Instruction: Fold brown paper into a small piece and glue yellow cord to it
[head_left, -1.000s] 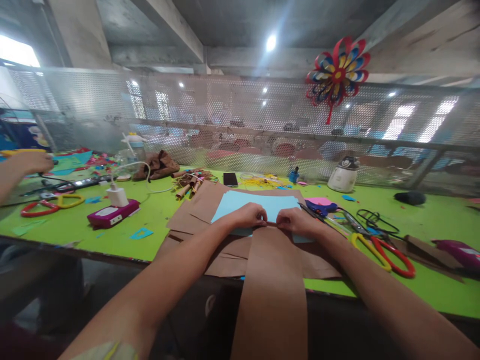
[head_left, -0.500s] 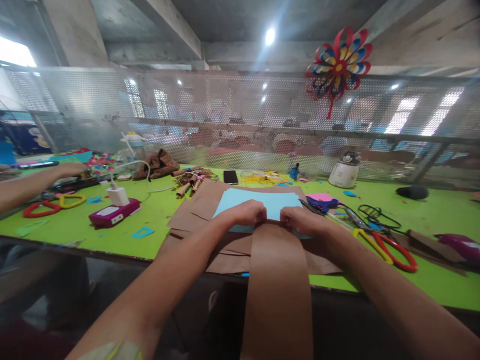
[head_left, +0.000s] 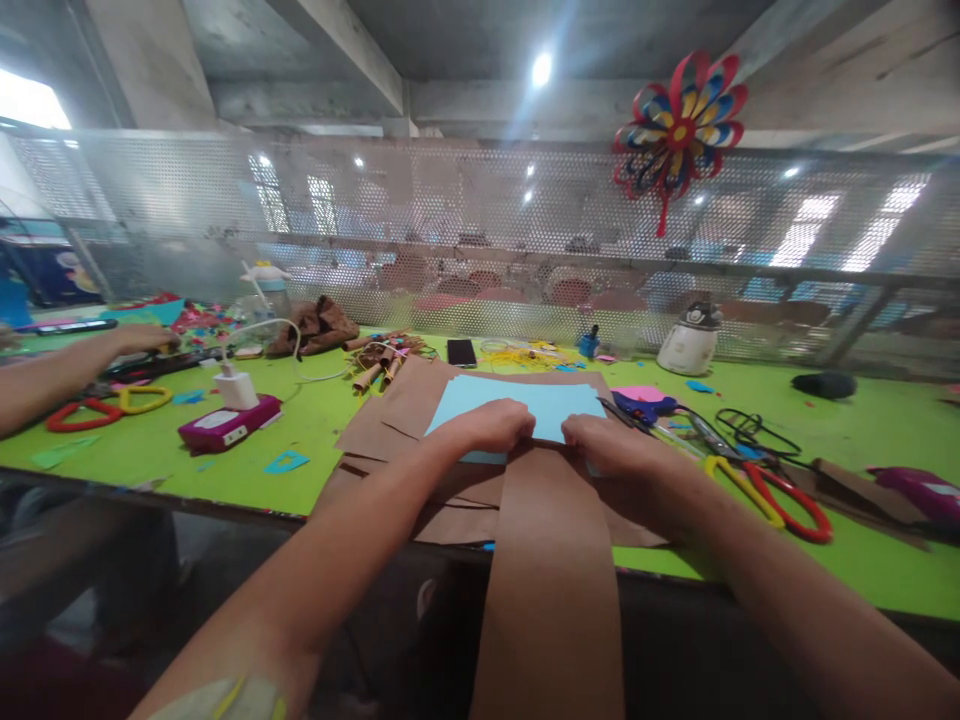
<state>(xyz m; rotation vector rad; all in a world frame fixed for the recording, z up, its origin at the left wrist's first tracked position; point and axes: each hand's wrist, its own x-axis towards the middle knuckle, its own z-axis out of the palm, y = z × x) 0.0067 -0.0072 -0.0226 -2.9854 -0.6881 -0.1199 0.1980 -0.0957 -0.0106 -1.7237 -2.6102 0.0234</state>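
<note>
Fingers of left hand and right hand pinch the brown strip by its far end, smart since it's probably flimsy.

Can't read any text here, tbh. The purple power block left of centre and the dark blue panel at the far left might have some printing, but it's too blurry to make out.

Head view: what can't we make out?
All in the head view:
Left hand and right hand: finger placement on the strip, hidden by the knuckles.
Strip's near end: cut off by the bottom edge.
Purple item: rest cut off by the right edge.
Reddish shapes behind the mesh: blurred by it.
</note>
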